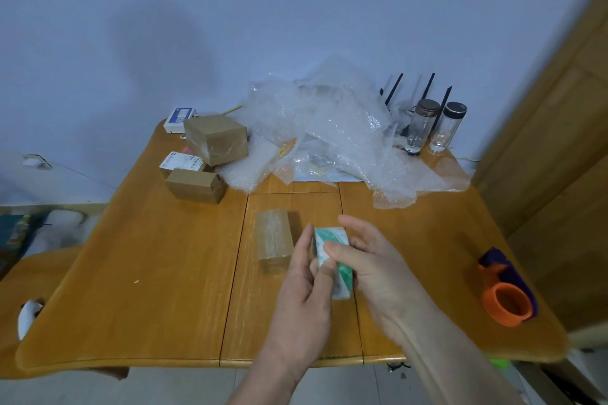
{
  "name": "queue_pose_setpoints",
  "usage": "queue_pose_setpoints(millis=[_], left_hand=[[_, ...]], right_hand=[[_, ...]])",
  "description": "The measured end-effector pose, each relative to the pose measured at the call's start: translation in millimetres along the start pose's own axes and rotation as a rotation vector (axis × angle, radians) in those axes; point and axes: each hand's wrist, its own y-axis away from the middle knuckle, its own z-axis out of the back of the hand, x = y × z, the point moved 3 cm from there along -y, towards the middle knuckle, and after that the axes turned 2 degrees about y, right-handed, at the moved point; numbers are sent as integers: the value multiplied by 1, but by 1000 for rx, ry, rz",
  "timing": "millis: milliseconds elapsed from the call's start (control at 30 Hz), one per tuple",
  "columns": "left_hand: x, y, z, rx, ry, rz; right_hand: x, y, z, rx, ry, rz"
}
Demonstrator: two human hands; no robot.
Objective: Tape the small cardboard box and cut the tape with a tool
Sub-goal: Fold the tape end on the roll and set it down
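A small brown cardboard box (274, 240) stands on the wooden table (148, 273) near the middle, with clear tape shining on its top. Just right of it, both my hands hold a small white and green box (342, 276) above the table. My left hand (304, 286) grips its left side from below. My right hand (371, 260) closes on it from the right, thumb across its top face. An orange tape dispenser (505, 301) with a dark purple part lies near the table's right edge.
At the back left lie three more brown boxes (215, 138), one with a white label, and a white device (179, 118). A heap of bubble wrap (322, 128) fills the back middle. Two glass bottles (422, 126) and a router's antennas (427, 89) stand at the back right.
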Motion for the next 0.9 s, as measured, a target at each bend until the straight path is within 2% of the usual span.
queue_pose_setpoints(millis=[133,267,367,567,667,733,800,900], left_hand=[[6,-7,-12,-19,-3,12],[16,-16,-31,-15,-69,43],[30,-19,-52,12,-150,112],[46,-25,-106,160,-259,224],[58,-30,-126,180,-322,255],[67,-34,-130,165,-359,293],[78,-37,-132,144,-381,353],[92,-43,-135,126,-397,378]], right_hand=[[-12,3,25,-46,6,-47],[-29,16,51,2,182,-67],[-43,21,73,-23,246,-62],[-78,14,135,-196,308,-67],[-96,4,176,-343,349,-113],[-106,-5,197,-397,466,-151],[-118,-17,215,-429,702,-170],[-136,-32,230,-459,1090,-80]])
